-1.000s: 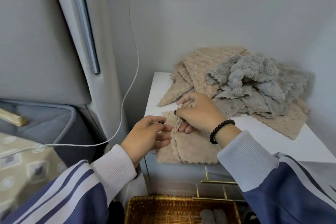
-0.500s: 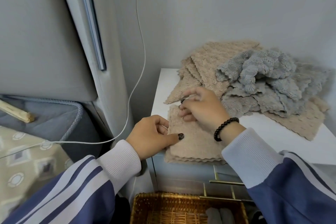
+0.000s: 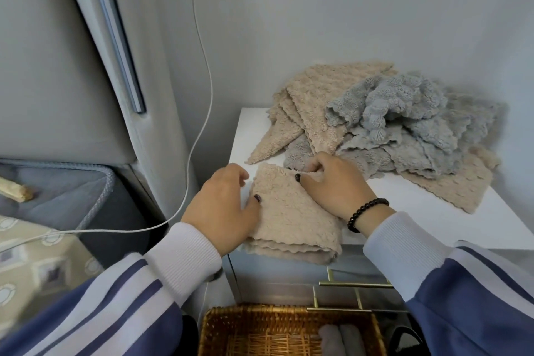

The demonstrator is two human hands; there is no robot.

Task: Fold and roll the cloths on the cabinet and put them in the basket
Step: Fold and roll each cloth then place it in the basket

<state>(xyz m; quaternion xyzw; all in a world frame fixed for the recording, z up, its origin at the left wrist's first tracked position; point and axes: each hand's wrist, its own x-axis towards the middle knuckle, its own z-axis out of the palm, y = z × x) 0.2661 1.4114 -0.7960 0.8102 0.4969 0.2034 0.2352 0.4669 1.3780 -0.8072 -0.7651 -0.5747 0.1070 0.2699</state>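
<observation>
- The folded cloth [image 3: 291, 217] lies at the cabinet's [image 3: 433, 217] front edge, above the basket [image 3: 260, 329].
- Our left hand [image 3: 225, 208] pins its left edge under the thumb; our right hand [image 3: 335, 185] pinches the far corner.
- We judge a tight, even roll starts there, edges aligned, clear of the pile [image 3: 390, 121].

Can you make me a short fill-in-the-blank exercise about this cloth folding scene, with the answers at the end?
1. Both hands rest on a folded ____ cloth at the cabinet's front edge.
2. The wicker basket already holds rolled cloths coloured ____.
3. The beaded bracelet is on the ____ wrist.
4. The white cable runs up to the wall ____.

Answers: beige; grey; right; socket
</observation>
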